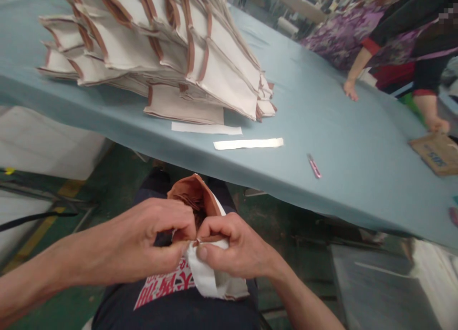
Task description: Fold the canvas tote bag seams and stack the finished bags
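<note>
Low over my lap, my left hand and my right hand meet with closed fingertips. Both pinch the edge of a white fabric piece with brown trim; its lower part hangs below my right hand. The exact spot between the fingertips is hidden. Just beyond my hands, an open brown fabric piece with a white outer side shows dark brown folds inside. Whether it joins the piece in my fingers cannot be made out. White cloth with red printed characters lies on my lap beneath my left hand.
A big pile of white fabric pieces with brown edges covers the far left of the blue table. Two white strips and a small pink-handled cutter lie nearer. At right, another person's hand holds a brown printed piece.
</note>
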`<state>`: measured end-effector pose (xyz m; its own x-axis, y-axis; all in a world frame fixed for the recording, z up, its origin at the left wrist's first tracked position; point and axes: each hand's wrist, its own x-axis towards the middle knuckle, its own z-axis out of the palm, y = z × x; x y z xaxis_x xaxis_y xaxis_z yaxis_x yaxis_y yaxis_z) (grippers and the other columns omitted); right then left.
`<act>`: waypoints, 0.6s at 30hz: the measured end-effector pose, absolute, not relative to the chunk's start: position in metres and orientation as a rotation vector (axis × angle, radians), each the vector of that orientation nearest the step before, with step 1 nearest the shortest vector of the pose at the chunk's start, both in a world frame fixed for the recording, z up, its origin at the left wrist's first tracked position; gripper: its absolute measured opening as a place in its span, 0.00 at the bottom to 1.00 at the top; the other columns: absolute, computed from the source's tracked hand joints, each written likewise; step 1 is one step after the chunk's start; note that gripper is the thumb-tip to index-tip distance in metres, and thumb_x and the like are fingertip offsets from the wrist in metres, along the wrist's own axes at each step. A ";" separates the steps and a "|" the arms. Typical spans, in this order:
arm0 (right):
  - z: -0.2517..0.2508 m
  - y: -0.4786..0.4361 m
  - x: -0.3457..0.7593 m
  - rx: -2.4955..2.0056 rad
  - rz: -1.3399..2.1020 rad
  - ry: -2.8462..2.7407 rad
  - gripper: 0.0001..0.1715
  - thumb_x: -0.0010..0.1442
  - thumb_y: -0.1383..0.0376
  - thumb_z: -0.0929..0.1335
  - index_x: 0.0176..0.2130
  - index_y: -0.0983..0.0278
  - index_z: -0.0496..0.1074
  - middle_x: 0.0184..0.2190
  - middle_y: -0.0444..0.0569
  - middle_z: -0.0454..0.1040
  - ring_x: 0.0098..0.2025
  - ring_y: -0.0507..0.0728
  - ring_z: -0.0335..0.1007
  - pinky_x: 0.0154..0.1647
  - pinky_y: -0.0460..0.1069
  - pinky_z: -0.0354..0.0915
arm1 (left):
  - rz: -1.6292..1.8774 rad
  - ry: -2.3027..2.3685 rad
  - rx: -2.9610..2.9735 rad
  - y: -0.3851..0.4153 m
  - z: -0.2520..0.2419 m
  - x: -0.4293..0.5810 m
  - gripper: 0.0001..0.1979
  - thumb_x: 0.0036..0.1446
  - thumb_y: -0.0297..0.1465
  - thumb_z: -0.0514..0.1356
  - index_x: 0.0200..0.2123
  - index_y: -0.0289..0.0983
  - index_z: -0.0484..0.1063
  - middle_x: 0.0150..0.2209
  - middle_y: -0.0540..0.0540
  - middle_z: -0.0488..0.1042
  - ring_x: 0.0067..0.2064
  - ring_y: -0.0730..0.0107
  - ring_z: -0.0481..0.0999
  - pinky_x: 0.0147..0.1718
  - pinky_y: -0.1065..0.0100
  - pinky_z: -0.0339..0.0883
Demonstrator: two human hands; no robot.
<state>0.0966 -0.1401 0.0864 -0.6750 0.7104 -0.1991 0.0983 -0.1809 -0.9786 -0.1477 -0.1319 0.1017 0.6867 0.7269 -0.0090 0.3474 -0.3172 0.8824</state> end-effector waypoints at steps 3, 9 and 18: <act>0.087 -0.138 0.096 -0.910 1.854 -1.691 0.10 0.61 0.64 0.74 0.30 0.61 0.71 0.22 0.33 0.61 0.23 0.46 0.50 0.24 0.43 0.53 | 0.533 0.752 1.954 -0.131 0.100 -0.147 0.11 0.67 0.22 0.58 0.33 0.41 0.74 0.35 0.53 0.80 0.38 0.71 0.79 0.41 0.71 0.68; 0.093 -0.136 0.097 -0.939 1.727 -1.756 0.09 0.59 0.68 0.73 0.30 0.61 0.69 0.22 0.33 0.61 0.24 0.47 0.52 0.27 0.43 0.52 | 0.517 0.799 1.858 -0.128 0.103 -0.143 0.11 0.67 0.27 0.58 0.31 0.40 0.76 0.29 0.55 0.80 0.31 0.74 0.78 0.34 0.75 0.67; 0.094 -0.135 0.099 -0.993 1.680 -1.832 0.10 0.59 0.65 0.72 0.29 0.60 0.68 0.22 0.34 0.60 0.24 0.47 0.51 0.28 0.44 0.52 | 0.385 0.906 1.718 -0.131 0.111 -0.139 0.10 0.61 0.32 0.58 0.30 0.39 0.78 0.27 0.53 0.81 0.30 0.70 0.79 0.31 0.76 0.71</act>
<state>0.0987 -0.1348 0.0944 -0.6330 0.7625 -0.1339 0.1991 -0.0068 -0.9799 -0.1387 -0.1305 0.1105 0.6545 0.7333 -0.1842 0.3769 -0.1053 0.9202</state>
